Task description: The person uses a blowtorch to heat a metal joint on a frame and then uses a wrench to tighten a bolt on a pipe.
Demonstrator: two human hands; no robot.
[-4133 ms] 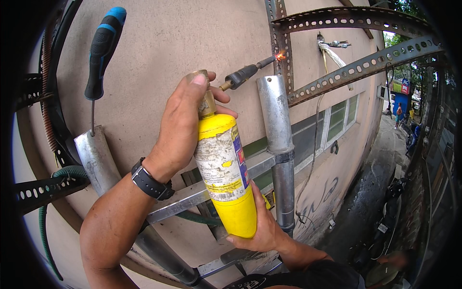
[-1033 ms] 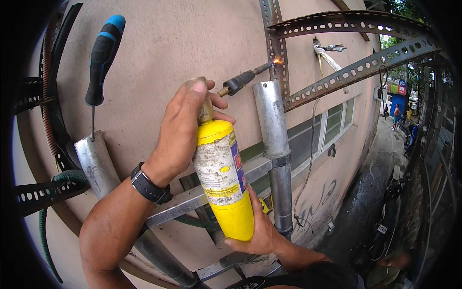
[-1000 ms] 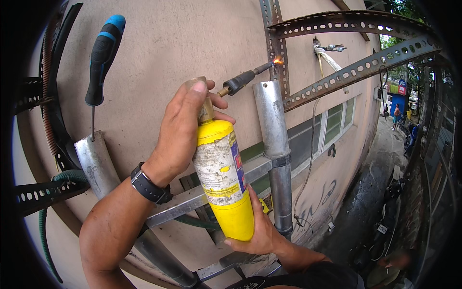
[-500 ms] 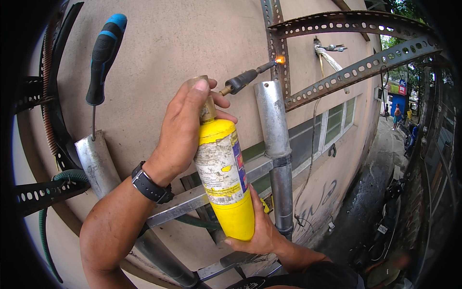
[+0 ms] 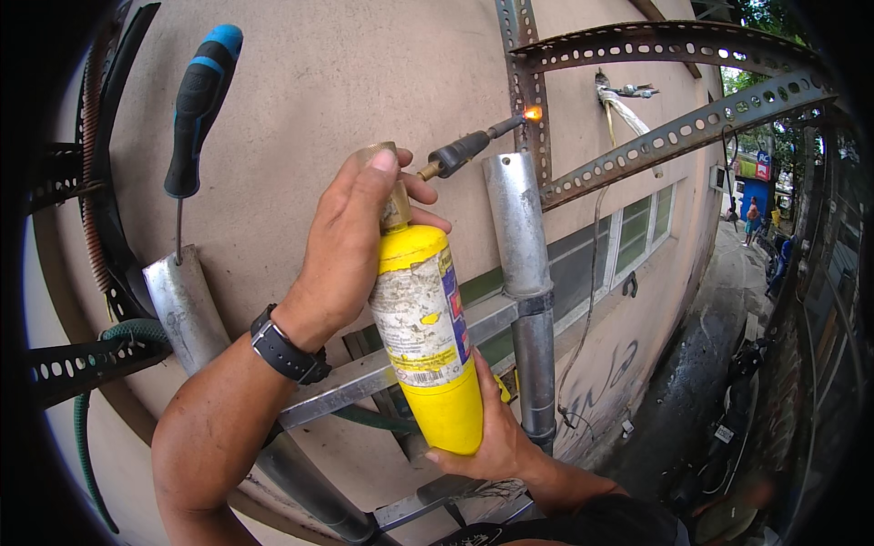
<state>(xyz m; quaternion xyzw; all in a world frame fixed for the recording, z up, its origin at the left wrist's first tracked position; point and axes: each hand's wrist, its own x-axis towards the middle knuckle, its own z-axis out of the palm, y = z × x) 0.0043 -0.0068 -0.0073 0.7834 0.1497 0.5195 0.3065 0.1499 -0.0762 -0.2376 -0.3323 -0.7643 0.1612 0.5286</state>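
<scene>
A gas torch with a yellow canister (image 5: 424, 318) and a worn, peeling label is tilted in front of me. My left hand (image 5: 350, 227), with a black watch (image 5: 287, 348) on its wrist, wraps round the brass neck, thumb on top of the valve (image 5: 381, 150). My right hand (image 5: 492, 437) closes round the canister's lower end. From the neck, the dark burner tube (image 5: 464, 152) points up and right, a small orange flame (image 5: 533, 114) at its tip. That flame burns in front of the upright slotted angle bar (image 5: 519, 77), above a grey metal pipe (image 5: 514, 200).
A blue-and-black screwdriver (image 5: 202, 109) stands with its shaft in the top of the left pipe (image 5: 187, 305). Rusty slotted brackets (image 5: 674, 136) jut out at upper right. A wire bundle (image 5: 626, 114) leaves the wall. Far below right run a street (image 5: 683, 364) and people.
The flame looks slightly smaller and more orange. Both hands keep their hold on the torch, and the view has shifted only slightly.
</scene>
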